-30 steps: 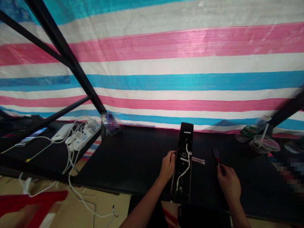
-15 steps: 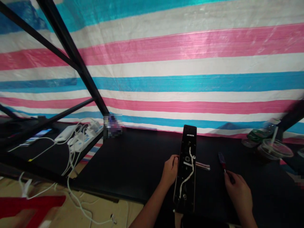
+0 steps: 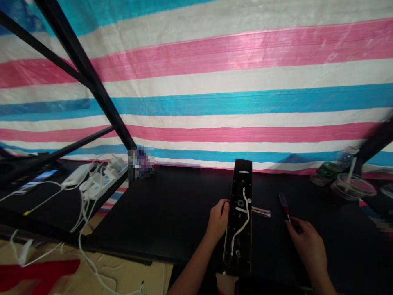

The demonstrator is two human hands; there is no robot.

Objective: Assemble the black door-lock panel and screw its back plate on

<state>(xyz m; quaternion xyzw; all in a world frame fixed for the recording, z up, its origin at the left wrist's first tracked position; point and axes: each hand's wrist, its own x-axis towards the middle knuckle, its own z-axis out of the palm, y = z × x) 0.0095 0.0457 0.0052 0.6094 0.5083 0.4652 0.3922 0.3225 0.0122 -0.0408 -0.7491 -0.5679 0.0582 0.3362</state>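
My left hand [image 3: 218, 218] is closed around the left edge of a long black panel [image 3: 238, 233], which looks like a door lock body. The panel is tilted up, with its back towards me; a white cable [image 3: 247, 213] runs along it, and a white label sits near its top. My right hand [image 3: 308, 241] pinches a screwdriver [image 3: 283, 205] by its metal shaft, with the dark purple and red handle pointing away from me. Between the two, a small narrow clear packet [image 3: 260, 212] lies on the table, partly hidden by the panel.
A lidded plastic cup with a straw [image 3: 353, 187] and a green-labelled bottle [image 3: 330, 169] stand at the back right. Leftward, a white power strip [image 3: 106, 182] with tangled cables and a phone [image 3: 37, 181] lie on another black table. A black metal frame [image 3: 92, 82] rises before striped sheeting.
The view has shifted slightly, so most things sit a little further left. Both hands keep their holds on the panel and the screwdriver.
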